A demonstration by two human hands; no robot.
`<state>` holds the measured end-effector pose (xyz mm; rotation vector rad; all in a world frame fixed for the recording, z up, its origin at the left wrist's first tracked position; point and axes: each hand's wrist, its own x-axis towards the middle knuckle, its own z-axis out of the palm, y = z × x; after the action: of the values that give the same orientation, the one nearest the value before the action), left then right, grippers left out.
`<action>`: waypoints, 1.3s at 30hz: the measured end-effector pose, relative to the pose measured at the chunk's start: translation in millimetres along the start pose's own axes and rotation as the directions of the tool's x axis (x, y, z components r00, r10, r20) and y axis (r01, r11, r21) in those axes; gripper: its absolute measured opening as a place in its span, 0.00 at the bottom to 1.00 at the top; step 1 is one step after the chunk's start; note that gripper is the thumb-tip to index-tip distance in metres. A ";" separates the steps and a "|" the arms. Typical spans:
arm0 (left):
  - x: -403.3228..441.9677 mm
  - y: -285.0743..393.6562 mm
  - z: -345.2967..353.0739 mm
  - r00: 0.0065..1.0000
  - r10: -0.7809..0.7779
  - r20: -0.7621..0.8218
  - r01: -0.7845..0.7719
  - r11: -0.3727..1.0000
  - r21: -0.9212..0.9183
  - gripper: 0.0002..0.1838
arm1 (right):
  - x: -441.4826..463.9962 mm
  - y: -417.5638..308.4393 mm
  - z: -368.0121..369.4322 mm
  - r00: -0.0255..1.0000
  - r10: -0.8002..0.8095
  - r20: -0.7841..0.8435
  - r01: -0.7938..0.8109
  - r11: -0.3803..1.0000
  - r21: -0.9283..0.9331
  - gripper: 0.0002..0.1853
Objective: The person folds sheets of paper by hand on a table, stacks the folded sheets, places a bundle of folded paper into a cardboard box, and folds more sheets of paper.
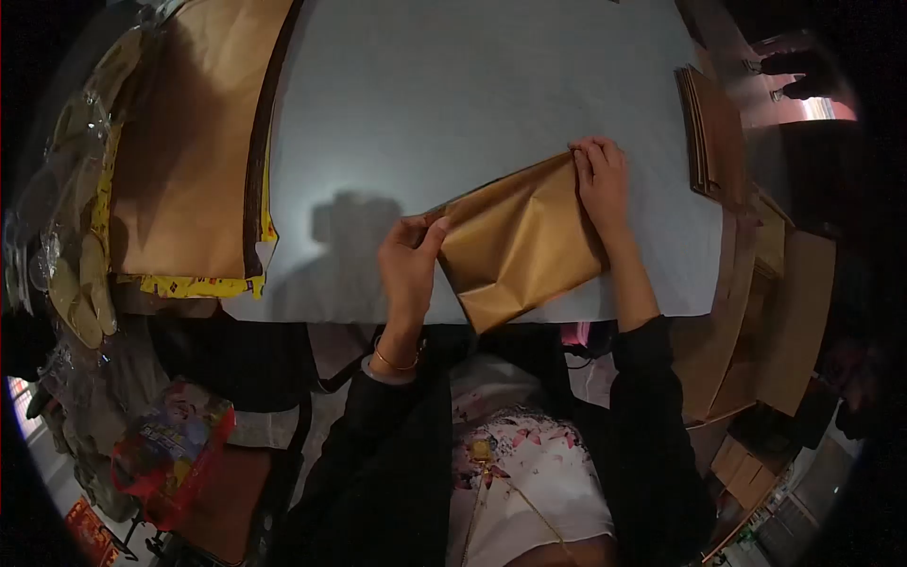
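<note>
A golden-brown sheet, paper-like with a soft sheen, lies slantwise between both hands near the near edge of the pale grey-blue worktop, right of that edge's middle. It is roughly four-sided. Shallow creases fan out across its lower left part, breaking the surface into lighter and darker facets, and a thin dark line follows its far edge. Its lowest corner reaches just past the worktop's near edge. Whether it is one layer or folded double, I cannot tell.

The left hand pinches the sheet's left corner, thumb on top and fingers curled mostly out of sight; a bangle circles the wrist. The right hand grasps the far right corner, fingers bent over it.

Towards the worktop's left edge, a thick stack of large brown sheets rests on yellow printed wrapping. By the right edge lies a smaller pile of flat brown pieces.
</note>
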<state>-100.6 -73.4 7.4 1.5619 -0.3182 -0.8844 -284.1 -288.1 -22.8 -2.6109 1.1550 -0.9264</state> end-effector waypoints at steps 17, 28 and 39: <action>-3.1 -7.7 7.9 0.997 0.014 -0.070 -0.027 0.983 -0.184 0.10 | 9.2 8.5 -8.1 0.981 0.099 0.168 -0.139 0.959 0.248 0.05; 0.4 -8.7 4.2 0.998 0.033 -0.058 -0.034 0.999 -0.007 0.11 | 12.7 6.5 -5.6 0.975 0.132 0.177 -0.171 0.959 0.227 0.06; -0.7 3.5 -5.4 0.970 0.243 0.013 -0.199 0.763 0.615 0.15 | 17.4 7.3 -4.3 0.899 0.339 0.277 -0.412 0.869 0.274 0.10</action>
<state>-96.4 -69.9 10.7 2.0954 -0.7893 -0.5555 -282.1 -305.0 -13.6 -2.0590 1.2652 -0.6585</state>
